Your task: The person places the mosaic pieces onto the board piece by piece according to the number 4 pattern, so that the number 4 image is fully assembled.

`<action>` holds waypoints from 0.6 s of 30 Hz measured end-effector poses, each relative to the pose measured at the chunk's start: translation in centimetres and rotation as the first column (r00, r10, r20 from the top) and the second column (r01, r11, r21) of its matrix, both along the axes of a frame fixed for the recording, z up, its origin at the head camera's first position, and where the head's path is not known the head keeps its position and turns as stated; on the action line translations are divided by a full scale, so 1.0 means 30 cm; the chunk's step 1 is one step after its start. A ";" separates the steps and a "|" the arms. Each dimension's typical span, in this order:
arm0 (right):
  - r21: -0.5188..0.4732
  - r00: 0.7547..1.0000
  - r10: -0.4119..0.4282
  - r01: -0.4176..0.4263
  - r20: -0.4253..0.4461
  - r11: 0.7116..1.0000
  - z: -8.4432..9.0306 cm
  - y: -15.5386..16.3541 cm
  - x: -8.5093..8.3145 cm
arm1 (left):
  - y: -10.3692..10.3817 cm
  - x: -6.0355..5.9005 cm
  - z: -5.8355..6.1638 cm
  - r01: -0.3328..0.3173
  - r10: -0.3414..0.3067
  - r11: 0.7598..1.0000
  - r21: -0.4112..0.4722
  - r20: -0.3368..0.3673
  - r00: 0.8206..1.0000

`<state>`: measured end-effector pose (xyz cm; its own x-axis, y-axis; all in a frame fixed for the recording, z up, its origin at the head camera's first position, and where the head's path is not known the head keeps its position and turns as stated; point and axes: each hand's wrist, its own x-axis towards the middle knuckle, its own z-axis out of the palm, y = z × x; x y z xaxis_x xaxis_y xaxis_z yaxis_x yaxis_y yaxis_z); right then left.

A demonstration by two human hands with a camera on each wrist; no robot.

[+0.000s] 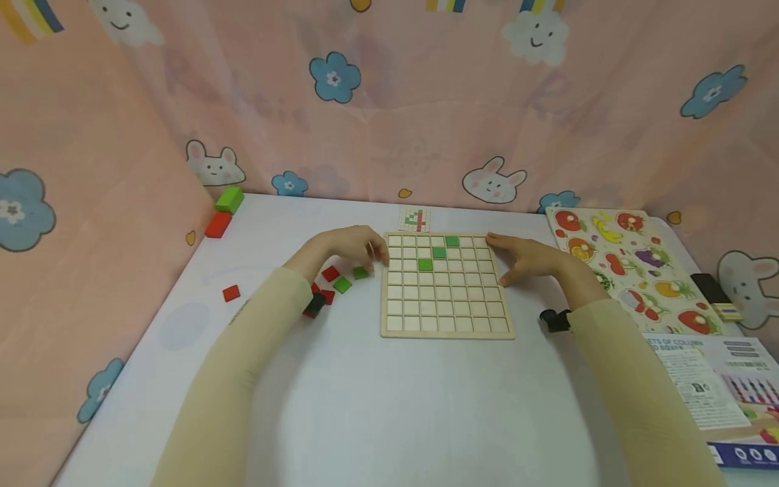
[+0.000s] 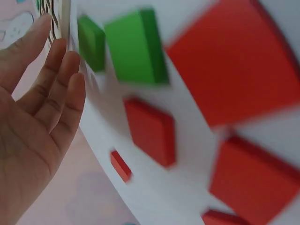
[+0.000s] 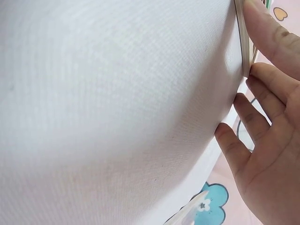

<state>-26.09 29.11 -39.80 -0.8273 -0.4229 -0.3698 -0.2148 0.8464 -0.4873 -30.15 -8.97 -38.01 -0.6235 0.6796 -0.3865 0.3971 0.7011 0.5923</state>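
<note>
Between my two hands sits the wooden grid board (image 1: 447,287), flat on the white table (image 1: 389,406). My right hand (image 1: 529,260) presses straight fingers (image 3: 262,44) against its right edge, holding nothing; my left hand (image 1: 349,247) rests open at its left edge. Just left of that hand lie loose red and green tiles (image 1: 341,284). Three green tiles (image 1: 439,252) fill squares between my fingertips.

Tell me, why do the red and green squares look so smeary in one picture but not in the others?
In the left wrist view the red tiles and green tiles sit very close and are smeared by blur; the left hand looks sharper. The head view is crisp but bends straight edges, like the table edge. The right wrist view is mostly bright white table, with the right hand clear.
</note>
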 end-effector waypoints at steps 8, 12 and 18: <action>-0.013 1.000 -0.004 0.004 0.004 1.000 -0.002 0.003 0.001 | -0.105 -0.006 -0.018 -0.038 0.042 0.998 -0.055 0.076 0.996; -0.017 1.000 -0.008 0.009 0.007 1.000 0.000 0.002 0.001 | -0.103 -0.001 -0.032 -0.061 0.065 0.996 -0.060 0.062 0.996; -0.009 1.000 -0.007 0.007 0.001 1.000 0.006 -0.004 0.005 | -0.076 -0.006 -0.040 -0.119 0.118 0.992 -0.037 -0.034 0.992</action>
<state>-25.94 28.99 -39.63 -0.8299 -0.4203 -0.3668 -0.2084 0.8435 -0.4951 -30.33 -11.24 -39.21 -0.7112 0.5852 -0.3894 0.3283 0.7664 0.5521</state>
